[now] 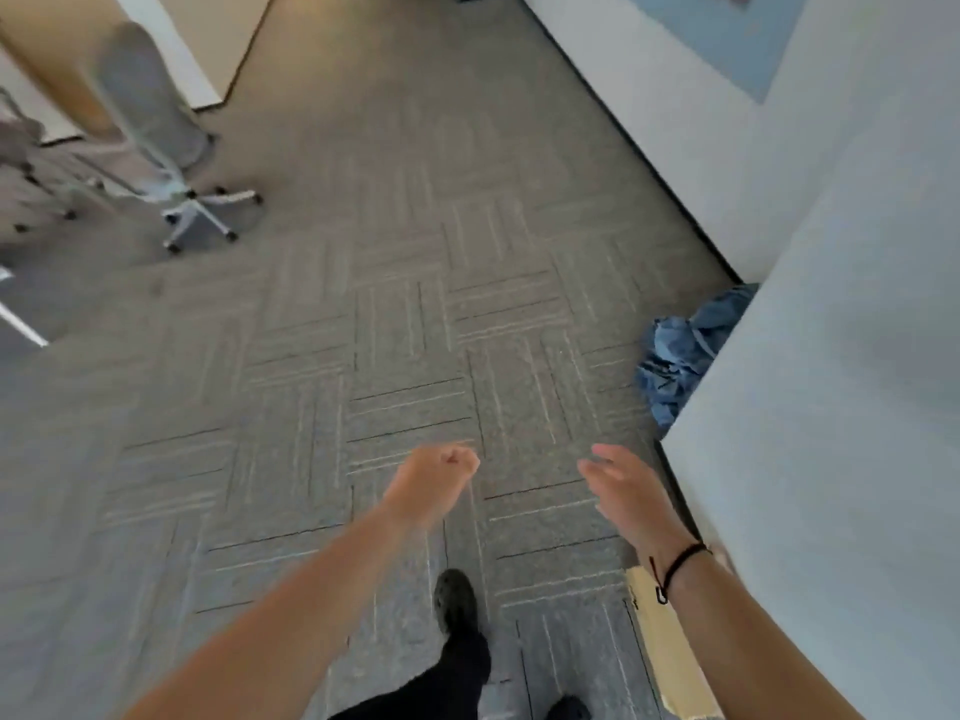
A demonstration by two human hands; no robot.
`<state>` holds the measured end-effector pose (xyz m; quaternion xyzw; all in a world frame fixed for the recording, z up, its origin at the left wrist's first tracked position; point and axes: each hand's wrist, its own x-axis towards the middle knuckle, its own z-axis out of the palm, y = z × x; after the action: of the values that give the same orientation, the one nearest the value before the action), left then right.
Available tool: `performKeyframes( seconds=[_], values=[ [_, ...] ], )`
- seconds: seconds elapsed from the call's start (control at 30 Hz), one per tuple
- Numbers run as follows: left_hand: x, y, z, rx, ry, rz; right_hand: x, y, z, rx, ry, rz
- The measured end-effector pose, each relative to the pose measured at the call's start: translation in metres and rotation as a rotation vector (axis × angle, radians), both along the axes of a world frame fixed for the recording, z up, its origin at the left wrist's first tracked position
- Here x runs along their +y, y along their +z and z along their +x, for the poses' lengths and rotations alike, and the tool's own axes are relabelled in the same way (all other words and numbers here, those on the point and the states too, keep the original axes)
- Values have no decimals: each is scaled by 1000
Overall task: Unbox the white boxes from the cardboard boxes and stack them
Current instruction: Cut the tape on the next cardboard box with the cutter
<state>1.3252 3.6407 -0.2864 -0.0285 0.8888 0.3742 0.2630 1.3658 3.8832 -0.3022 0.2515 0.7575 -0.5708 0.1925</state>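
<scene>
Left hand [434, 480] clenched, empty; right hand [631, 493] fingers released, empty; cardboard box [670, 652] edge under right wrist, beside white bench [831, 433]; no white boxes visible; progress unclear

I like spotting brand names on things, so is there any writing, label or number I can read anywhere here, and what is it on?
No readable text anywhere in this view.
Cardboard piece by the right forearm: no print visible.
Framed picture on the wall: too blurred to make out.
Office chair: no visible label.
Blue cloth: no lettering seen.
</scene>
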Motion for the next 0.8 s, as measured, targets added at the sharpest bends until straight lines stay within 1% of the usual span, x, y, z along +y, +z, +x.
performKeyframes(
  seconds=[0.07, 0.13, 0.2, 0.33, 0.6, 0.8],
  values=[
    [-44, 13, 13, -2, 149, 14, -43, 13, -7, 21, 157, -12],
    [-87, 26, 26, 27, 312, 74, -86, 18, -19, 19, 309, -23],
    [-133, 32, 43, 53, 462, 93, -133, 28, -28, 43, 438, -22],
    [-215, 40, 83, 101, 712, 118, -223, 44, -37, 86, 594, -58],
    [-392, 37, 161, 233, 995, 19, -424, 61, -35, 182, 964, 31],
    [-534, 36, 187, 349, 1250, 49, -587, 77, -38, 258, 1059, -3]
  ],
)
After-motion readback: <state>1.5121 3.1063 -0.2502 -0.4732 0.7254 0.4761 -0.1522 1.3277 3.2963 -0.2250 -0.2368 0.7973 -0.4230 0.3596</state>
